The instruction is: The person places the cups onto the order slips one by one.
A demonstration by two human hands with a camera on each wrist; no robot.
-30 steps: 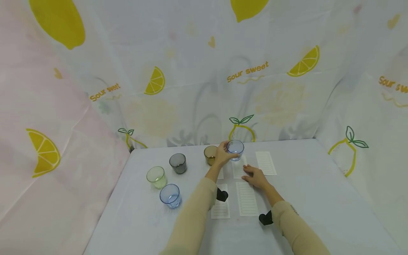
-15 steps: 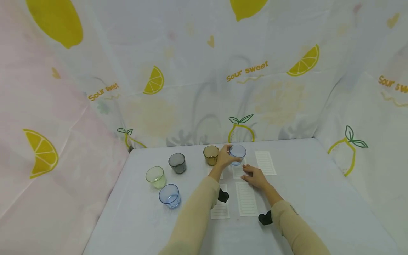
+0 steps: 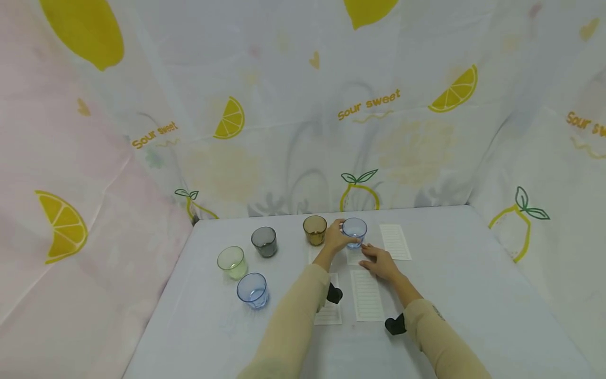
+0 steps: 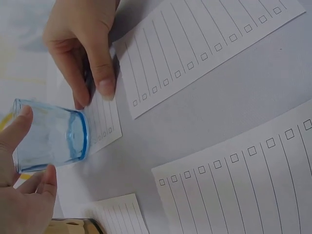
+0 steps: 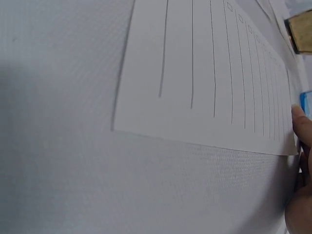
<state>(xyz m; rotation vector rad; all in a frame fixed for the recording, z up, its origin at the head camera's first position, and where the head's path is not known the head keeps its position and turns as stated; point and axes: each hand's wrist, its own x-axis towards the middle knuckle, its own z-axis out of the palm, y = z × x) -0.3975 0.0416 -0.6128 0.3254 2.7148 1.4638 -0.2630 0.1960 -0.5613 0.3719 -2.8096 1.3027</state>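
Glass in pale blue [image 3: 355,230] is far, on or just above a lined card [image 3: 353,259] (I can't tell from here), held in the left hand's [image 3: 335,237] curled fingers; the right hand [image 3: 381,265], fingers relaxed and ungrasping, touches the card. Amber glass [image 3: 314,230] stands left.

- Far: white backdrop cloth [image 3: 284,168], printed with yellow lemon slices [image 3: 229,118] and "Sour sweet" lettering [image 3: 369,104].
- Left: pinkish side cloth [image 3: 52,147].
- Right: whitish side cloth [image 3: 563,168].
- Near: white tabletop [image 3: 478,284].
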